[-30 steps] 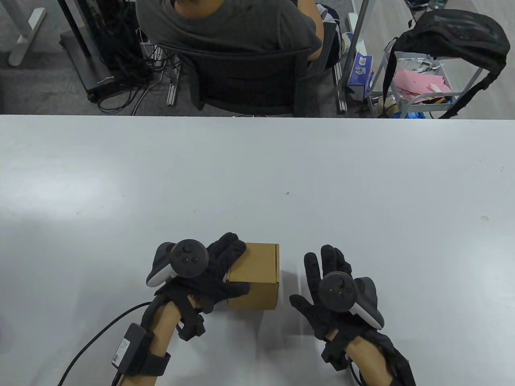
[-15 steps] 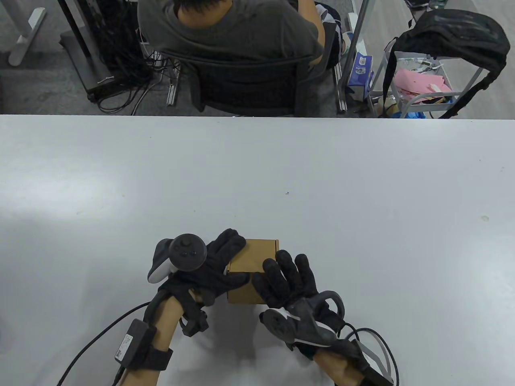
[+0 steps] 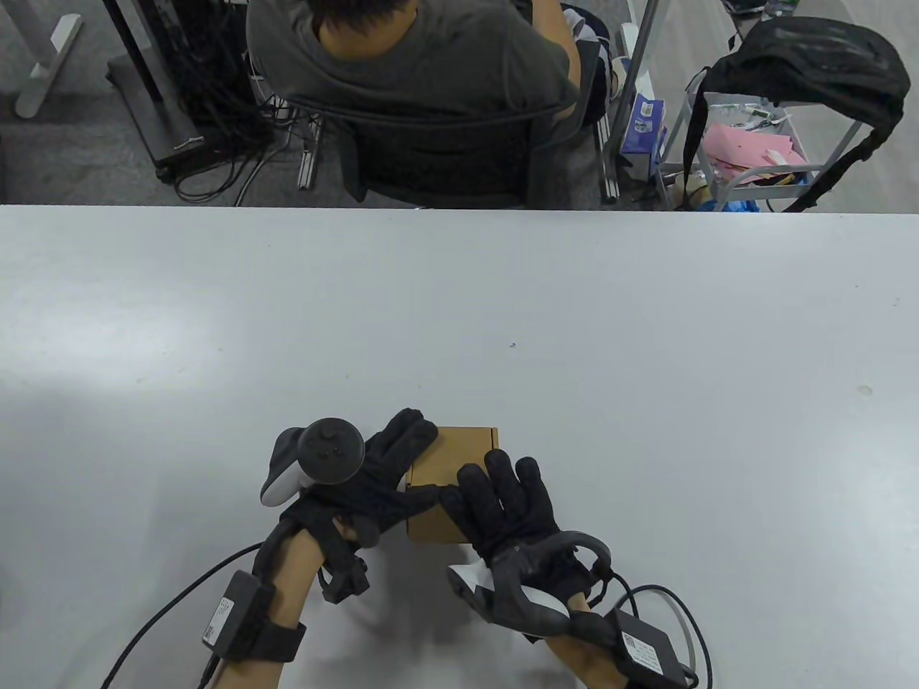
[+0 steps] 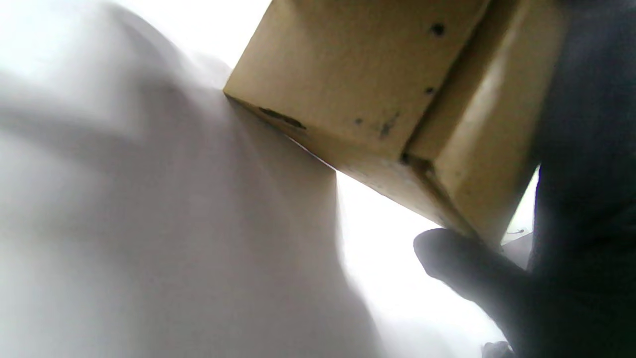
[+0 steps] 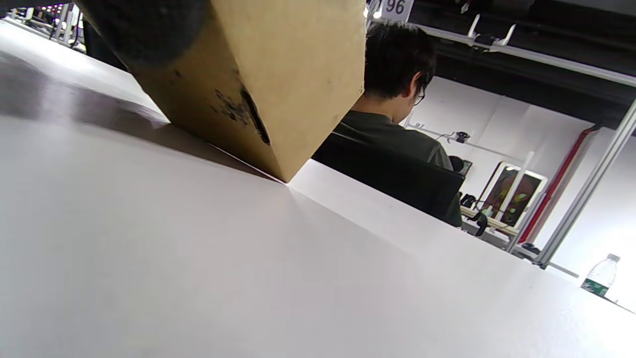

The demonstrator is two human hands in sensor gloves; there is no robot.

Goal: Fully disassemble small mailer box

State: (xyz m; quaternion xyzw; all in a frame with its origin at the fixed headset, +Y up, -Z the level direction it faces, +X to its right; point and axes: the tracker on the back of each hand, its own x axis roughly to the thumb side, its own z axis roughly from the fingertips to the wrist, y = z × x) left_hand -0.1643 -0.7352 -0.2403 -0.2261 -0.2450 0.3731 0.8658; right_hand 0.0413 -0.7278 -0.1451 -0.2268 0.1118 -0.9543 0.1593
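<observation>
The left hand held the small mailer box from its left side: the fingers lay over the box's top left edge and the thumb reached across its near top edge, so the box sat clasped between them. The right hand lay palm down on the box's near right part, its fingers stretched forward and slightly fanned over the lid, the thumb pointing left and meeting the left thumb. Whether the right hand was gripping or only pressing on the lid could not be told. In the left wrist view a dark gloved fingertip touched the lower corner of the box, and in the right wrist view a gloved fingertip rested against the top of the box.

The box was closed and stood on the white table, near its front edge and a little left of centre. Both forearms came in from the bottom edge and angled inward toward the box. The left tracker faced up on the back of that hand, while the right tracker was tipped toward the wrist. A black module was strapped to the left forearm, with a cable trailing off toward the lower left.

Beyond the table's far edge a person in a grey shirt sat in a black chair, back to the camera.
</observation>
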